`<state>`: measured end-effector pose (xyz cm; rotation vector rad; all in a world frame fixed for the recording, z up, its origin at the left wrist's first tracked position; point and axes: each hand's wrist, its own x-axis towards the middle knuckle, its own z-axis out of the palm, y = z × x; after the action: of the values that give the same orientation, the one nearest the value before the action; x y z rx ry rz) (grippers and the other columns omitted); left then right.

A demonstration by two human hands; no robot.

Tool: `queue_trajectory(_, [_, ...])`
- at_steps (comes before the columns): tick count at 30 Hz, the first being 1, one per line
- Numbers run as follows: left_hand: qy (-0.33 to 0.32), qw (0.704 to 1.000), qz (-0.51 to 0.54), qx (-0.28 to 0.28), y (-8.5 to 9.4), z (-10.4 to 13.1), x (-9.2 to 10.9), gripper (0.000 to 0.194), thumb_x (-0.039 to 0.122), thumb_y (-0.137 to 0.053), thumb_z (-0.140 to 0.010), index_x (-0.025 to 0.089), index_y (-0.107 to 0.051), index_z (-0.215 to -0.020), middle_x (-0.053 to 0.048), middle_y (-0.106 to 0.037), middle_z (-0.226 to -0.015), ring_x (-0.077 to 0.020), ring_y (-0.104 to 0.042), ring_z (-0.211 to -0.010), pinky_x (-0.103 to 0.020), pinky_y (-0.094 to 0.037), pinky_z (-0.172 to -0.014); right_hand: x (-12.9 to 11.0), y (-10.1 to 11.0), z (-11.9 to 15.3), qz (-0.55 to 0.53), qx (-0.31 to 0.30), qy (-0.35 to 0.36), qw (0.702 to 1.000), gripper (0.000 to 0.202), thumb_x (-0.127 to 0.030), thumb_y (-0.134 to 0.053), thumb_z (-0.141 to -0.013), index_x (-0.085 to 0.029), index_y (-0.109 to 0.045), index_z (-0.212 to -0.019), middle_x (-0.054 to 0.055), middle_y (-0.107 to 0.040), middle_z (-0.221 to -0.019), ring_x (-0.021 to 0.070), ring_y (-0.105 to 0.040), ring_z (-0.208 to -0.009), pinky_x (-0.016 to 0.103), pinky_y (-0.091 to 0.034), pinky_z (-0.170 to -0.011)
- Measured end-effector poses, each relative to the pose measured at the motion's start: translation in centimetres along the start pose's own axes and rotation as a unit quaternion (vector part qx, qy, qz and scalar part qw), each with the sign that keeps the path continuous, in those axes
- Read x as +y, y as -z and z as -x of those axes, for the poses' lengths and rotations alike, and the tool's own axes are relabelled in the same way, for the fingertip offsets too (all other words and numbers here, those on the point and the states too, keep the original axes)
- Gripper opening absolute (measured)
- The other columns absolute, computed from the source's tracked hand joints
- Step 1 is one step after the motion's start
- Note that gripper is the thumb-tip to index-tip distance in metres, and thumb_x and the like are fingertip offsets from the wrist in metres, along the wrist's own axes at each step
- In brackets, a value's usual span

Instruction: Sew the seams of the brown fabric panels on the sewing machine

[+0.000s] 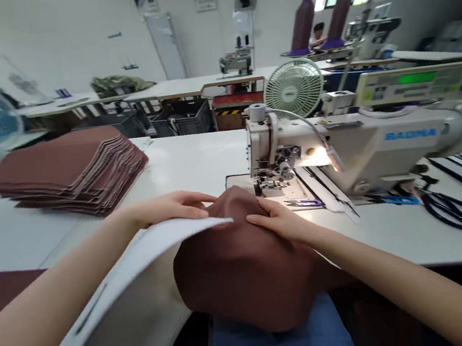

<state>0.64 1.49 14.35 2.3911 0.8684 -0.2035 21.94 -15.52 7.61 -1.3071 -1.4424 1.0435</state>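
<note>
A brown fabric piece (245, 269) hangs over the table's front edge, its top close to the needle area of a white sewing machine (382, 141). My left hand (175, 207) is closed on the fabric's left side, some fingertips hidden behind it; a white curved sheet (141, 267) runs beneath that hand and forearm. My right hand (276, 218) pinches the fabric on its right side, thumb on top, just in front of the machine's presser foot (258, 186).
A stack of brown pieces (69, 168) lies at the left. Purple snips (305, 203), white strips (324, 188) and black-handled scissors (456, 210) lie at the right. A fan (293, 88) stands behind the machine. A person (317, 34) sits far back.
</note>
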Motion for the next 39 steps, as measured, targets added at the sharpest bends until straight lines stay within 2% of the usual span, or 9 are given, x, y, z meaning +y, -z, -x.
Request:
queue_trajectory(3, [0.023, 0.996, -0.029, -0.078, -0.6, -1.7, 0.5, 0.038, 0.044, -0.064, -0.071, 0.027, -0.066, -0.104, 0.001, -0.069, -0.096, -0.0204, -0.064, -0.085, -0.022, -0.047, -0.065, 4.2, -0.6, -2.2, 0.047, 0.011, -0.016, 0.999, 0.049, -0.031, -0.052, -0.087, -0.022, -0.047, -0.136, 0.005, -0.058, -0.133, 0.0236, -0.055, -0.121, 0.041, -0.045, -0.102])
queue_trajectory(9, [0.058, 0.978, -0.187, 0.07, -4.7, -8.3, 0.0, 0.016, 0.029, -0.052, -0.077, 0.02, -0.061, -0.087, -0.006, -0.068, -0.089, -0.0259, -0.062, -0.081, -0.029, -0.041, -0.064, 7.9, -0.7, -1.4, 0.179, 0.052, -0.03, 0.982, 0.066, -0.017, -0.043, -0.085, -0.024, -0.027, -0.148, 0.009, -0.049, -0.141, 0.026, -0.047, -0.128, 0.05, -0.04, -0.105])
queue_trajectory(15, [0.02, 0.981, -0.169, 0.092, -5.9, -10.9, -0.9, 0.026, 0.043, -0.047, -0.085, 0.022, -0.058, -0.094, -0.005, -0.068, -0.097, -0.0246, -0.061, -0.089, -0.029, -0.04, -0.07, 7.9, 0.1, -0.4, 0.495, -0.032, 0.141, 0.857, 0.045, -0.017, -0.044, -0.091, -0.02, -0.052, -0.135, 0.011, -0.048, -0.143, 0.0281, -0.037, -0.135, 0.05, -0.026, -0.113])
queue_trajectory(18, [0.006, 0.989, -0.147, 0.02, -3.8, -10.8, -1.4, 0.027, 0.044, -0.048, -0.082, 0.024, -0.06, -0.095, 0.0, -0.068, -0.093, -0.0203, -0.061, -0.082, -0.026, -0.04, -0.066, 7.7, 1.2, -1.4, 0.468, -0.131, 0.149, 0.861, 0.045, -0.026, -0.045, -0.093, -0.015, -0.05, -0.137, 0.012, -0.05, -0.141, 0.0251, -0.042, -0.132, 0.045, -0.029, -0.113])
queue_trajectory(23, [0.04, 0.984, -0.15, -0.091, 0.1, -9.4, -2.4, 0.014, 0.033, -0.058, -0.071, 0.021, -0.064, -0.074, 0.002, -0.066, -0.076, -0.016, -0.058, -0.068, -0.021, -0.037, -0.057, 8.0, 2.1, -2.4, 0.454, -0.203, 0.14, 0.856, 0.056, -0.045, -0.045, -0.095, -0.022, -0.037, -0.146, 0.011, -0.024, -0.155, 0.029, -0.024, -0.142, 0.052, -0.029, -0.111])
queue_trajectory(28, [0.098, 0.961, -0.255, 0.037, -0.3, -7.8, -0.8, 0.01, 0.016, -0.053, -0.077, 0.018, -0.063, -0.079, 0.001, -0.061, -0.071, -0.0148, -0.048, -0.064, -0.023, -0.027, -0.058, 9.4, 1.1, -2.3, 0.479, -0.151, 0.158, 0.85, 0.059, -0.048, -0.046, -0.095, -0.022, -0.036, -0.146, 0.014, -0.023, -0.154, 0.031, -0.024, -0.142, 0.052, -0.031, -0.11])
queue_trajectory(33, [0.161, 0.941, -0.259, 0.146, 2.5, -4.5, 1.4, 0.025, 0.041, -0.06, -0.083, 0.021, -0.065, -0.096, 0.003, -0.065, -0.085, -0.0145, -0.052, -0.076, -0.019, -0.029, -0.062, 9.7, -0.6, -3.4, 0.504, -0.094, 0.115, 0.851, 0.059, -0.047, -0.046, -0.095, -0.019, -0.036, -0.146, 0.016, -0.024, -0.154, 0.0333, -0.022, -0.142, 0.053, -0.031, -0.109])
queue_trajectory(36, [0.149, 0.959, -0.185, 0.154, 4.7, -2.3, 2.8, 0.022, 0.042, -0.063, -0.078, 0.02, -0.068, -0.08, 0.008, -0.066, -0.081, -0.0121, -0.056, -0.078, -0.015, -0.035, -0.067, 8.9, -2.2, -4.6, 0.509, -0.078, 0.074, 0.854, 0.061, -0.048, -0.04, -0.096, -0.014, -0.035, -0.147, 0.019, -0.022, -0.154, 0.0376, -0.019, -0.142, 0.056, -0.028, -0.109])
queue_trajectory(39, [0.079, 0.98, -0.136, 0.12, 3.1, -3.0, 3.8, 0.02, 0.038, -0.059, -0.081, 0.019, -0.066, -0.078, 0.007, -0.067, -0.078, -0.013, -0.058, -0.075, -0.018, -0.039, -0.068, 7.4, -3.8, -5.5, 0.504, -0.088, 0.035, 0.859, 0.063, -0.046, -0.041, -0.096, -0.006, -0.038, -0.144, 0.024, -0.025, -0.152, 0.0427, -0.016, -0.141, 0.06, -0.024, -0.108])
